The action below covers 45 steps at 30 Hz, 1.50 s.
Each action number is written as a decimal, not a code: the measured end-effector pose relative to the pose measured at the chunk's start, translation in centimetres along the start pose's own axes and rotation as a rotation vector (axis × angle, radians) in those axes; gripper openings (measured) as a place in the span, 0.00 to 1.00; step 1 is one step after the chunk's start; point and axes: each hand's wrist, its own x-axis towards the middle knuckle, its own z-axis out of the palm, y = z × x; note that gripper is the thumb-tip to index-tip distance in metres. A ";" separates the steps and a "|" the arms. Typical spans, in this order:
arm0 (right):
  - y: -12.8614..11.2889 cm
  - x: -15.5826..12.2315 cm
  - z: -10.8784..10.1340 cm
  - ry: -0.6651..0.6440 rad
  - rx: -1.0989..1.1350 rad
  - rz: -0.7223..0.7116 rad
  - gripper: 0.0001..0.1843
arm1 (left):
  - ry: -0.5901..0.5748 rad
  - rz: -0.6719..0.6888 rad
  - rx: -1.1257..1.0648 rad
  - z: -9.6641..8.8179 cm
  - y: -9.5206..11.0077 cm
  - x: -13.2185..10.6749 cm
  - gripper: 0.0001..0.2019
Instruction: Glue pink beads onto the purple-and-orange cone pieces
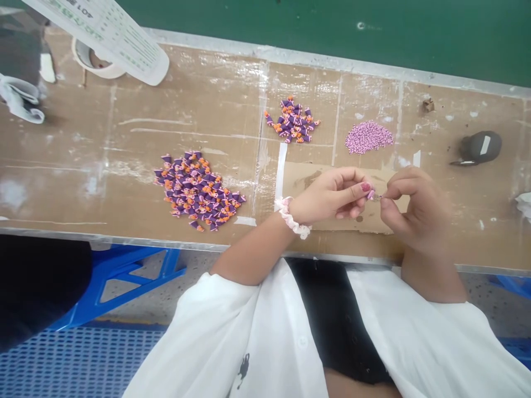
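Note:
My left hand, with a pale scrunchie round its wrist, pinches a small pink-and-purple piece between thumb and fingers. Facing it, my right hand has thumb and forefinger pressed together close to that piece; what they hold is too small to make out. Both hands are over a cardboard sheet. Beyond them lies a heap of tiny pink beads. To its left is a small pile of purple, orange and pink figurines, and a larger figurine pile lies farther left.
A dark rounded object sits at the right, with a small brown scrap behind it. At the back left are a tape roll and a pale printed plastic container. A blue stool stands below the table edge.

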 end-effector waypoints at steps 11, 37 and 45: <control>0.3 -0.5 0.1 -0.035 0.023 -0.044 0.10 | -0.008 0.031 0.028 0.1 -0.3 0.0 0.22; 5.8 -0.2 1.0 0.121 0.083 0.307 0.03 | 0.531 0.491 1.041 -4.8 0.4 1.0 0.13; 11.9 -1.0 1.3 0.060 -0.292 0.519 0.10 | 0.813 0.488 1.332 -9.9 1.2 2.2 0.17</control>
